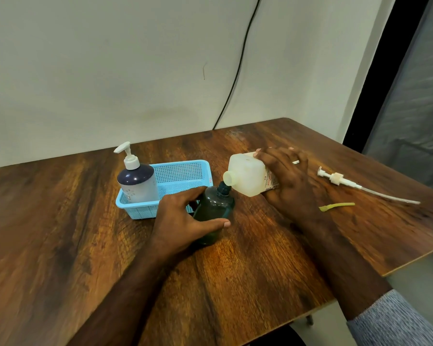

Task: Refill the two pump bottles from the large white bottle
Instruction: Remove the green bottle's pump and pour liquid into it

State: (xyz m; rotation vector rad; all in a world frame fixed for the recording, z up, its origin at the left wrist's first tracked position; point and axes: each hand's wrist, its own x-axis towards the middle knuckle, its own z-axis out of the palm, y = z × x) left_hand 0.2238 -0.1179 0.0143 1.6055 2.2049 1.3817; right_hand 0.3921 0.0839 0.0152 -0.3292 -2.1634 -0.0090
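Note:
A dark green bottle (214,208) stands upright on the wooden table (235,270) with its neck uncovered. My left hand (183,216) wraps around its body. My right hand (288,181) grips the large white bottle (248,176), tilted over with its open mouth just above and left of the green bottle's neck. No liquid shows between them. A second pump bottle (136,181), dark-topped with a white pump head, stands in the left end of a blue basket (175,176). A removed white pump with its long tube (355,186) lies on the table to the right.
A yellow-green strip (336,206) lies on the table just right of my right wrist. A black cable (238,71) runs down the wall behind the table. The table's right edge (410,260) slants close to my right forearm.

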